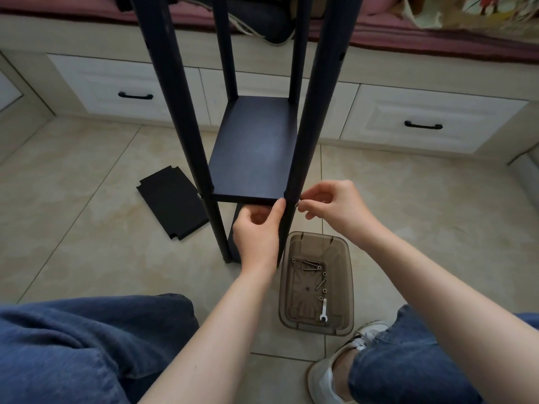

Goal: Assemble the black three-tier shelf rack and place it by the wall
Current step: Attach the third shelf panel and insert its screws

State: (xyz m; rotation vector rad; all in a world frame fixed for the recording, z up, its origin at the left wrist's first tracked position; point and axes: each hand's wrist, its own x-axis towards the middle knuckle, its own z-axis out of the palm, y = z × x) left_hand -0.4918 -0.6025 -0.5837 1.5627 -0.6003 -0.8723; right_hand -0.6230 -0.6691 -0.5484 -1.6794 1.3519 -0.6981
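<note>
Tiled floor (87, 158) carries the rack (180, 118) by the drawers (128, 83), my left hand (256, 228) gripping its shelf (253, 147), my right hand (329, 202) pinching a bolt (298, 203) at the post (309, 126); if the shelf sags, I reckon the bolt misses its hole or drops.

No readable text, labels, brands, numbers or signs anywhere in view.

The rack (253, 147) stands before me on the floor; 1 loose panel (172, 202) lies left of it, the bin (347, 287) holding screws (310, 265) right, drawers (131, 86) behind.
</note>
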